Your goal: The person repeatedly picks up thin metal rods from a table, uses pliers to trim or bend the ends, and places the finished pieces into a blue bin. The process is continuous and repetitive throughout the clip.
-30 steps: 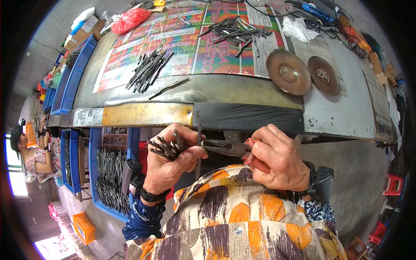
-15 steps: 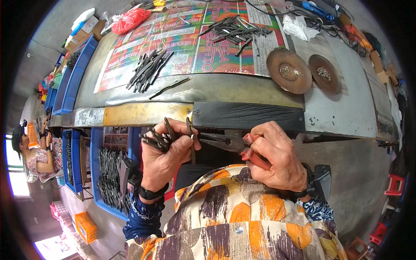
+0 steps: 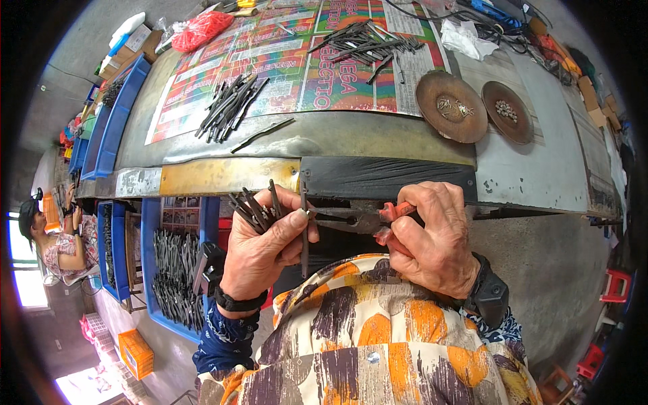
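My left hand is closed around a bundle of thin dark sticks. Between its thumb and fingers one dark stick stands apart, nearly upright. In my right hand are long-nosed pliers with red handles, and their nose points left. The jaw tips reach the upright stick beside my left thumb. A tiny pale bit shows there, too small to name. Across the table edge lie a neat pile of dark sticks and a single stick.
A looser stick pile lies on the printed sheet. Two brown dishes, one larger and one smaller, hold small pale pieces. A blue crate of dark sticks stands at my left. Another person sits far left.
The pliers' jaws have come up to the upright stick in my left hand. That stick has shifted slightly right and lower, and the bundle has turned a little in my fingers.
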The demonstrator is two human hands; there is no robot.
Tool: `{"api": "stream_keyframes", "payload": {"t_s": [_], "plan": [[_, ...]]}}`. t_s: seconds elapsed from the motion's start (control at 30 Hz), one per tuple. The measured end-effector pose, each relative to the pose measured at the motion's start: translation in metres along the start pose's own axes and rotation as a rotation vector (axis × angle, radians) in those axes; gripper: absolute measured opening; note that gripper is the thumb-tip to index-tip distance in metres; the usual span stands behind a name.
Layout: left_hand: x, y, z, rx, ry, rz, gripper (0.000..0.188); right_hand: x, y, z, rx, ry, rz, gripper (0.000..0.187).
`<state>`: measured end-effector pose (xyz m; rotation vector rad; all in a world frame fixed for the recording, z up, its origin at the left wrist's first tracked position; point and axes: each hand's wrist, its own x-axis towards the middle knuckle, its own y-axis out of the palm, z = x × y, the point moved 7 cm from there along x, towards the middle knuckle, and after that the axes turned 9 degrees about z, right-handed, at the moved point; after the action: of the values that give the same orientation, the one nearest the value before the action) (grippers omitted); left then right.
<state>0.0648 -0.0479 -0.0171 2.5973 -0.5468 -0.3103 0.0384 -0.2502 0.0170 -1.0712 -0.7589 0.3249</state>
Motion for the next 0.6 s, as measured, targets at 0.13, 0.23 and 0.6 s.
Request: {"api": "stream_keyframes", "payload": {"t_s": [0.13, 0.23, 0.6], "plan": [[0.001, 0.001, 0.0, 0.099, 0.021, 0.04, 0.015, -0.002, 0.007, -0.003, 0.095, -0.007, 0.071, 0.023], [-0.001, 0.003, -0.002, 0.171, 0.039, 0.039, 0.018, -0.002, 0.012, -0.005, 0.164, -0.005, 0.078, 0.021], [0.005, -0.001, -0.029, 0.582, 0.098, -0.062, 0.018, 0.004, 0.003, -0.006, 0.149, 0.068, -0.013, 0.022]]}}
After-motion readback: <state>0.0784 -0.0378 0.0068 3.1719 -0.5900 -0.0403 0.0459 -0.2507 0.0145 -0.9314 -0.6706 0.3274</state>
